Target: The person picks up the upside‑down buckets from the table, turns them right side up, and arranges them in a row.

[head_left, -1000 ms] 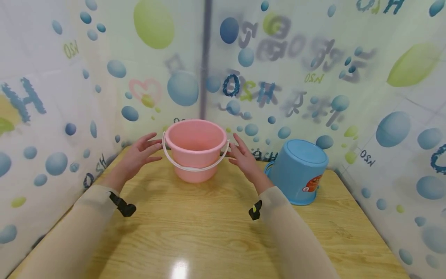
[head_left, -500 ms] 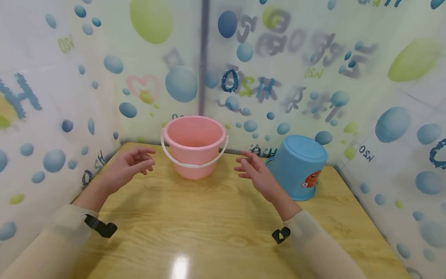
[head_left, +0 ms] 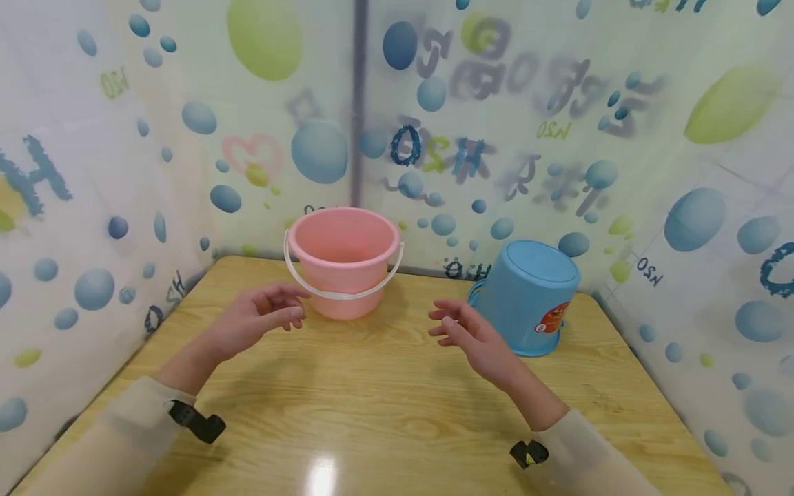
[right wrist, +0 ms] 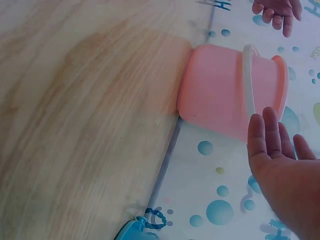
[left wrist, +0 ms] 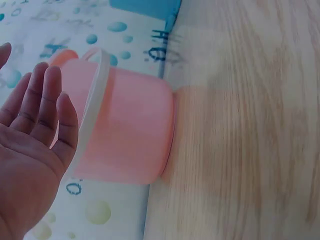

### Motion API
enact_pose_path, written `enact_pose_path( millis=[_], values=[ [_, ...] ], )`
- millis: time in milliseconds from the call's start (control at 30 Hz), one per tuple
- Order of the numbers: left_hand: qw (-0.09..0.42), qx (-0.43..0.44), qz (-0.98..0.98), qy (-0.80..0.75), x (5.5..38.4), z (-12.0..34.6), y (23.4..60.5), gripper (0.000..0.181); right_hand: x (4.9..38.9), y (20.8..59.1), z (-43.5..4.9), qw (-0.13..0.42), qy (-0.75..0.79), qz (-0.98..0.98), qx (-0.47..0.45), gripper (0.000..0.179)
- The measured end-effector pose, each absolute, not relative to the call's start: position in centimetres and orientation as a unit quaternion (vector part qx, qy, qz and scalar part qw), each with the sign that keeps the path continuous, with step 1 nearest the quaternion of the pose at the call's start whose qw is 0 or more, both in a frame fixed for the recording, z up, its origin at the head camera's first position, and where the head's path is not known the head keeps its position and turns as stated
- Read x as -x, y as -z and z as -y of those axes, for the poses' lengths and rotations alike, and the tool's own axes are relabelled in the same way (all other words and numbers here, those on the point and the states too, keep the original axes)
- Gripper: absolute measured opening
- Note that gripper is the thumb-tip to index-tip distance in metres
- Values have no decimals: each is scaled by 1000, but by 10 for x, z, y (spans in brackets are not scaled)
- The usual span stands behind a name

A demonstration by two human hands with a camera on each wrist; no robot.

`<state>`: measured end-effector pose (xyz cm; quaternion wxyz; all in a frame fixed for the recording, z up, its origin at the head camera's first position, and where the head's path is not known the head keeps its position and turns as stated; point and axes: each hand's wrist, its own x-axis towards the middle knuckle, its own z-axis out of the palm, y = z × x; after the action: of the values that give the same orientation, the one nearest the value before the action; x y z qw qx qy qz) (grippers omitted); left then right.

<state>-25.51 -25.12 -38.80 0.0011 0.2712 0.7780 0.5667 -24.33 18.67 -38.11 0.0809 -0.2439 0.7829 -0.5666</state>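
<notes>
A pink bucket (head_left: 344, 275) stands upright at the back of the wooden table, its white handle (head_left: 338, 295) hanging down across the front. My left hand (head_left: 254, 320) is held over the table at the bucket's front left, fingers loosely bent and holding nothing. To the bucket's right my right hand (head_left: 474, 337) hovers with relaxed fingers, also holding nothing. Just behind that hand a blue bucket (head_left: 527, 296) sits upside down, with a red sticker (head_left: 554, 318) on its side. In the left wrist view the left hand's fingers (left wrist: 50, 100) overlap the pink bucket (left wrist: 130, 125).
The wooden table (head_left: 372, 413) runs back to a curtain-like wall covering (head_left: 322, 83) printed with blue and green bubbles, which closes in the left, back and right sides. A black camera band (head_left: 197, 420) sits on each sleeve.
Both hands have drawn away from the pink bucket's sides and come nearer to me; the left has since swung back a little to the right. Both buckets stay in place.
</notes>
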Motion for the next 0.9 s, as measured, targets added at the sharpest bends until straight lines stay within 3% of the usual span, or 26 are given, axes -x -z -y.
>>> enact_pose_path(
  millis=[400,900],
  values=[
    [71,-316,-744,-585,249,211,395,35,227,389,-207,86,536,-791,283,45],
    [120,-369,-731,-561,252,137,402,48,216,400,-282,32,502,-830,240,45]
  ],
)
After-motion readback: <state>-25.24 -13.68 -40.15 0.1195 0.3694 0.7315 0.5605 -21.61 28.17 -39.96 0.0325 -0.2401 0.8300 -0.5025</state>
